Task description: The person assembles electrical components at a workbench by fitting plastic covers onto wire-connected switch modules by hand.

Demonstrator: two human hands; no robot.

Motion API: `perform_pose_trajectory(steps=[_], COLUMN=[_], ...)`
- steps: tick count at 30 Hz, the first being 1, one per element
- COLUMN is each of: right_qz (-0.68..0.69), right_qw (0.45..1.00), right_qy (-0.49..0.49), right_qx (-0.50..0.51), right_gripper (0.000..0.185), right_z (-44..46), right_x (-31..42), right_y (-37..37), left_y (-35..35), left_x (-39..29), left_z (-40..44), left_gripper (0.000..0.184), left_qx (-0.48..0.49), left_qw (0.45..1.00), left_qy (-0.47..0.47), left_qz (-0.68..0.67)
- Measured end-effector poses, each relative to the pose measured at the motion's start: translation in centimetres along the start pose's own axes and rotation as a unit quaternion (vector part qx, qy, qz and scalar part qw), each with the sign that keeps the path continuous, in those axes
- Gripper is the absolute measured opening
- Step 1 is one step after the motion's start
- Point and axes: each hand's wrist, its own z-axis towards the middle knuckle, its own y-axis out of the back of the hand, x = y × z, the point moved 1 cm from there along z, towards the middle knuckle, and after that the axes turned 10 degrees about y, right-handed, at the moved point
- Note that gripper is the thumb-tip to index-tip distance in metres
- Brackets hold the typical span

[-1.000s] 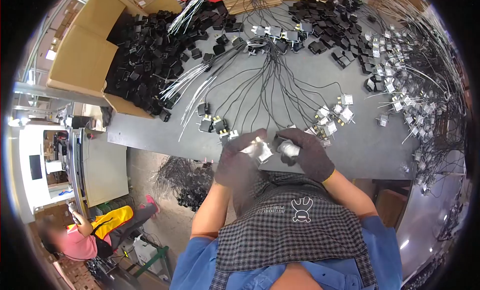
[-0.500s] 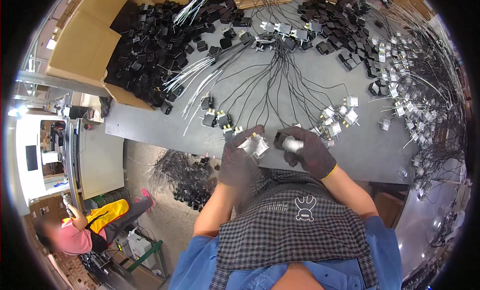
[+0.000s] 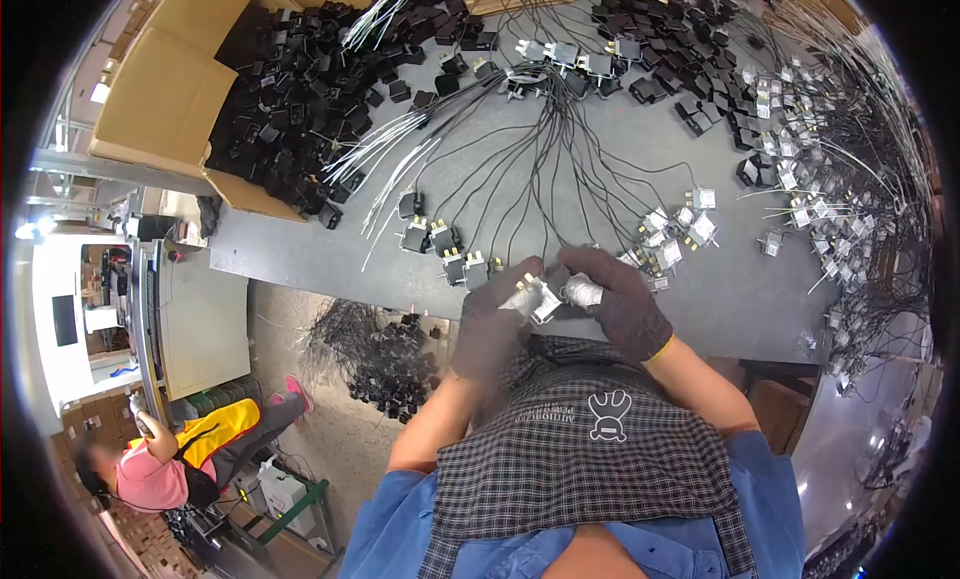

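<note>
Grip first: left hand (image 3: 490,324) and right hand (image 3: 632,314), both in dark fabric gloves, are each closed on a small part, right by the near edge of the counter.

Biggest to smallest, then. Broad dark-grey counter (image 3: 740,301) under everything. Open brown cardboard box (image 3: 165,109) at the left, tipped so its heap of black plastic blocks (image 3: 285,114) spreads out over the top. Bundle of thin black cables (image 3: 549,129) fanning toward the person, with black boxy plugs (image 3: 443,238) on the left ends and silvery square plugs (image 3: 668,253) on the right ones.

Smallest stuff is in the hands: a silvery plug body with brass-coloured pins (image 3: 546,304) pinched in the left, and what looks like a dark boxy plastic piece (image 3: 561,279) in the right, just beside it. Can't tell if they touch.

My read: the step in hand is mating those two, and the next move calls for squaring them up before any push, pins kept clear of the fingers.
</note>
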Motion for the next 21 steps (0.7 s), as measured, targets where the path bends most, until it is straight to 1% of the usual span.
perform_pose_trajectory(steps=[1, 3, 4, 6, 7, 9, 10, 12, 13, 15, 16, 18, 19, 20, 21], right_qz=[0.000, 0.022, 0.023, -0.069, -0.070, -0.078, -0.078, -0.116, -0.117, -0.072, -0.072, -0.102, -0.063, -0.062, -0.099], right_qw=[1.000, 0.993, 0.992, 0.985, 0.985, 0.988, 0.988, 0.985, 0.985, 0.988, 0.987, 0.990, 0.990, 0.990, 0.986], right_qy=[-0.001, -0.112, -0.112, -0.130, -0.130, -0.110, -0.112, -0.064, -0.066, -0.113, -0.115, -0.070, -0.118, -0.119, -0.117], right_qx=[-0.001, 0.043, 0.043, 0.089, 0.089, 0.070, 0.071, 0.110, 0.110, 0.079, 0.082, 0.065, 0.043, 0.043, 0.064], right_gripper=[0.037, 0.038, 0.038, 0.039, 0.039, 0.039, 0.039, 0.039, 0.039, 0.038, 0.038, 0.038, 0.038, 0.038, 0.038], right_z=[0.2, 0.6, 0.8, 1.0, 1.0, 1.0, 1.1, 1.2, 1.2, 1.5, 1.5, 1.6, 1.4, 1.2, 1.1], right_x=[0.3, 1.0, 1.5, 2.1, 1.9, 1.3, 1.0, 0.7, 0.9, 1.1, 0.9, 0.6, 1.2, 1.2, 1.1], right_y=[0.2, 0.3, 0.5, 0.7, 0.7, 0.4, 0.2, -0.2, -0.1, -0.1, 0.0, 0.4, -0.1, -0.7, -1.3], left_y=[0.0, 0.0, 0.3, 0.9, 1.0, 1.2, 1.3, 1.1, 1.0, 0.9, 1.0, 1.3, 1.2, 0.9, 0.5], left_x=[0.1, 0.4, 0.5, 0.9, 1.2, 1.5, 1.4, 0.8, 0.2, -0.6, -0.2, 1.4, 1.7, 2.0, 2.1], left_z=[0.0, 0.2, 0.4, 0.8, 1.0, 1.1, 1.1, 1.2, 0.8, 0.0, -0.2, -0.8, -1.1, -1.1, -1.0], left_gripper=[0.049, 0.048, 0.048, 0.048, 0.048, 0.044, 0.044, 0.043, 0.043, 0.047, 0.047, 0.054, 0.056, 0.056, 0.057], left_qx=[0.000, -0.013, -0.013, 0.018, 0.019, 0.005, 0.004, 0.037, 0.039, 0.045, 0.042, 0.012, 0.030, 0.030, 0.020], left_qw=[1.000, 0.998, 0.998, 0.994, 0.994, 0.985, 0.986, 0.992, 0.992, 0.989, 0.990, 0.996, 0.994, 0.994, 0.988], left_qy=[0.002, -0.019, -0.019, -0.055, -0.055, -0.081, -0.079, -0.024, -0.023, -0.032, -0.031, 0.071, 0.004, 0.006, -0.026], left_qz=[0.000, 0.061, 0.061, 0.097, 0.096, 0.149, 0.148, 0.122, 0.120, 0.135, 0.133, 0.055, 0.101, 0.101, 0.149])
